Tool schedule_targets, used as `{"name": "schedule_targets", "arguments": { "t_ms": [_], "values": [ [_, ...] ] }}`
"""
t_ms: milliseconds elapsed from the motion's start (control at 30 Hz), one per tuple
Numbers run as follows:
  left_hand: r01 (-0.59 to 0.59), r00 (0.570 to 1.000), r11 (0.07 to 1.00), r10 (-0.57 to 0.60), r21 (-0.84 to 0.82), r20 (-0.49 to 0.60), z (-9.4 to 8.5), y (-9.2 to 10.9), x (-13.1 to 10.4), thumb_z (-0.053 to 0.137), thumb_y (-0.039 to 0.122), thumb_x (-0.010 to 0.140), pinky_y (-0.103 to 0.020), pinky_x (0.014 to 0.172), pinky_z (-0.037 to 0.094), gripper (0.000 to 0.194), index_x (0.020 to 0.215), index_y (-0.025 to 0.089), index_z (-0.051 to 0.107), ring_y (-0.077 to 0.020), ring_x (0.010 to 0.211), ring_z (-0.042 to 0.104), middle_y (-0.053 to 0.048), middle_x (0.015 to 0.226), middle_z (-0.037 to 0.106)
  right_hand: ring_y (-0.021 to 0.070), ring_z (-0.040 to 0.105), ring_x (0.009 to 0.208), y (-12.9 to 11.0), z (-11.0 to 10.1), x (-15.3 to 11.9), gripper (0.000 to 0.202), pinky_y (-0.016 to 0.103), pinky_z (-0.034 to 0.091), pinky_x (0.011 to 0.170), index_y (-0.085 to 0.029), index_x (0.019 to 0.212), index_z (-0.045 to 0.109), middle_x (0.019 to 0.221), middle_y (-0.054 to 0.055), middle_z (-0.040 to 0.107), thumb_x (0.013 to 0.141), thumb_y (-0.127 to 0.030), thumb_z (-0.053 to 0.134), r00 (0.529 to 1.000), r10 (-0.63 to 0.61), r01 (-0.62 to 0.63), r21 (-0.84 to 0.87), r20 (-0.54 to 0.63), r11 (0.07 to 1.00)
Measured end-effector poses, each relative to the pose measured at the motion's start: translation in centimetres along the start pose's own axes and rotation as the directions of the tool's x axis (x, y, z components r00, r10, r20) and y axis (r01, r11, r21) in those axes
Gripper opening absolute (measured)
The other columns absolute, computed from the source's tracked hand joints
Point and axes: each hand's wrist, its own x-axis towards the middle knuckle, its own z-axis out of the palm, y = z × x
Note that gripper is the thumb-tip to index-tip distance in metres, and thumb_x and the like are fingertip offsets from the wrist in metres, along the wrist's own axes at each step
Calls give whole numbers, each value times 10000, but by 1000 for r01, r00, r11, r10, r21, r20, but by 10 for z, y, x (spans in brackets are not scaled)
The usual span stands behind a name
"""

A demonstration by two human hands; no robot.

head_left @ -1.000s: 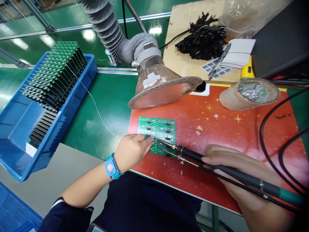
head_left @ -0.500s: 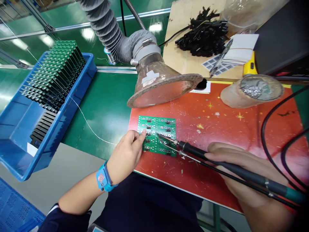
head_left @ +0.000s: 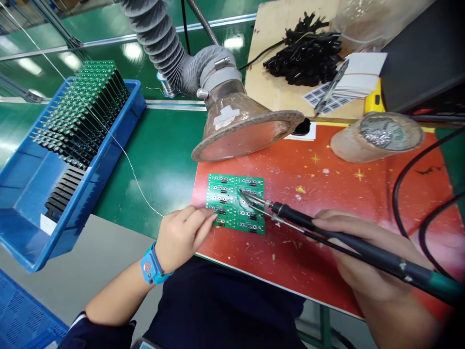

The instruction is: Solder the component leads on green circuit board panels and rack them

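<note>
A green circuit board (head_left: 235, 206) with rows of small components lies flat on the red mat. My left hand (head_left: 187, 232), wearing a blue wrist strap (head_left: 154, 265), is closed in a pinch at the board's left edge. A thin, pale solder wire (head_left: 137, 182) runs from the upper left into its fingers, and a short end shows beyond the fingertips. My right hand (head_left: 370, 252) grips a soldering iron (head_left: 337, 237) that has a thin rod fixed alongside. The iron's tip is over the upper middle of the board; whether it touches cannot be made out.
A fume extractor hood (head_left: 247, 126) hangs just behind the board. At left, a blue bin (head_left: 119, 126) holds a stack of circuit boards (head_left: 82, 106). Behind the red mat (head_left: 290, 252) are black cables (head_left: 305, 51), a pen and paper labels. A round container (head_left: 378, 138) stands at right.
My left hand has shifted towards me and slightly left, drawing the solder wire along. The soldering iron's tip has moved a little up and right over the board, which stays in place.
</note>
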Motion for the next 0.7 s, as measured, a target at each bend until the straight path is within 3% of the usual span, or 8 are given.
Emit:
{"name": "schedule_targets", "arguments": {
  "t_ms": [133, 333, 500, 700],
  "values": [
    [63, 998, 997, -63, -38, 26, -1, 0, -1, 470, 192, 980, -241, 573, 511, 183, 1109, 165, 597, -122, 651, 580, -30, 806, 584, 177, 699, 725, 25, 0, 3, 326, 278, 583, 647, -290, 1088, 697, 914, 35, 719, 816, -121, 639, 995, -85, 84, 31, 44, 996],
    [64, 997, 992, -58, -113, 53, 1, 0, -3, 433, 82, 954, -279, 661, 554, 375, 1303, 192, 515, -151, 802, 576, -66, 931, 529, 181, 725, 720, 20, 6, 6, 267, 281, 611, 686, -262, 1098, 668, 923, 49, 746, 851, -176, 613, 993, -70, 76, -65, 96, 995],
    [73, 995, 994, -78, -82, -56, 1, 1, -5, 514, 144, 960, -223, 573, 499, 204, 1135, 163, 617, -105, 643, 542, -4, 766, 521, 166, 724, 721, 14, 8, 12, 187, 253, 607, 713, -243, 1032, 678, 908, 51, 750, 860, -219, 607, 992, -63, 77, -129, 111, 989],
    [-81, 996, 993, 84, 90, -34, -3, 1, -4, 546, 182, 952, -244, 460, 396, 161, 1070, 147, 650, -106, 495, 497, 20, 632, 571, 168, 724, 730, 15, 8, 12, 222, 262, 605, 733, -264, 1049, 680, 928, 34, 750, 844, -196, 626, 993, -56, 66, -94, 108, 993]
  ]
}}
